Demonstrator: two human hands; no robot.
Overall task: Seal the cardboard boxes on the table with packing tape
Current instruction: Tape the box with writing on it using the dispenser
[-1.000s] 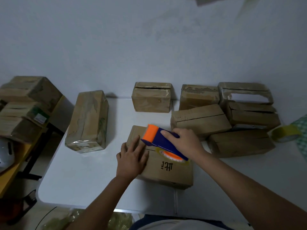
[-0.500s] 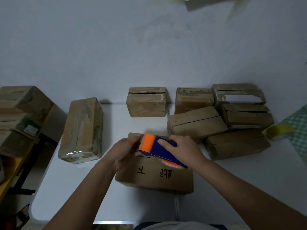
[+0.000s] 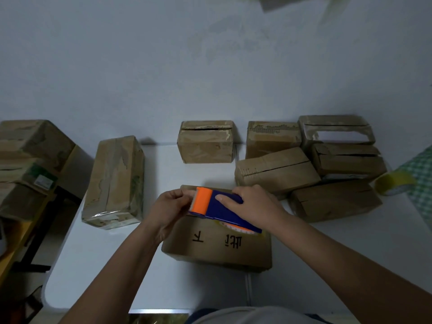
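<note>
A cardboard box [image 3: 217,244] with black printed characters lies in front of me on the white table [image 3: 98,265]. My right hand [image 3: 253,206] grips a blue and orange tape dispenser [image 3: 217,209] held just above the box's far left part. My left hand [image 3: 170,206] is at the dispenser's orange serrated end, its fingers curled and pinching there; what they hold is hidden, likely the tape end.
A taped box [image 3: 114,181] lies at the left. Several worn boxes [image 3: 275,169] are piled at the back right, one more [image 3: 205,141] at the back middle. A yellow tape roll [image 3: 392,183] sits at the far right. Boxes [image 3: 28,157] are stacked on a side table at the left.
My left hand lifted off the box top and moved up to the dispenser's orange end. The dispenser stayed over the box. The camera tilted slightly.
</note>
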